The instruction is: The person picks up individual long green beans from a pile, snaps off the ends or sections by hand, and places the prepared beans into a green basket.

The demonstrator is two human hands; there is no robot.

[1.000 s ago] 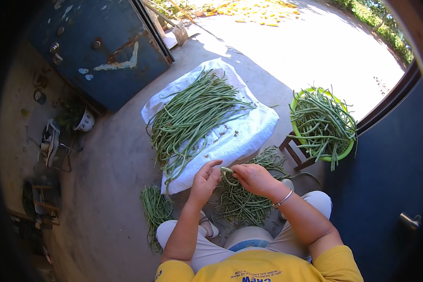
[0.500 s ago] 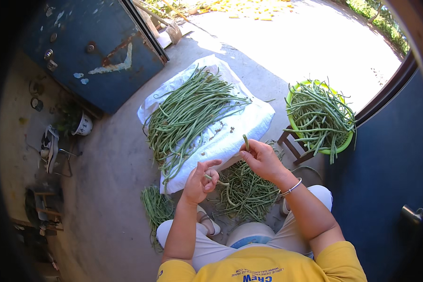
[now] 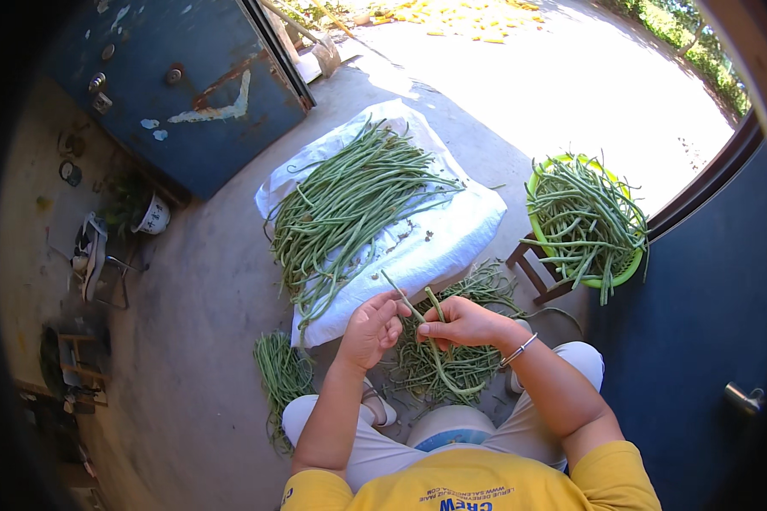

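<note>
My right hand is closed on a green long bean, whose lower part hangs in a curve beneath it. A bean end sticks up past the fingers. To its left, my left hand has curled fingers, its thumb and forefinger at another stretch of bean that slants up between the hands. Whether both stretches are one bean I cannot tell. Below the hands a loose heap of long beans lies on the floor. Ahead, a big bunch of long beans covers the left part of a white cloth.
A bright green basket full of long beans rests on a dark wooden stool at the right. A smaller bean bundle lies on the floor at the left. Blue doors stand on both sides, with a potted plant farther left.
My right hand has moved down and left, towards my left hand. My left fingers, more spread before, are now curled. A longer length of bean shows between and below the hands.
</note>
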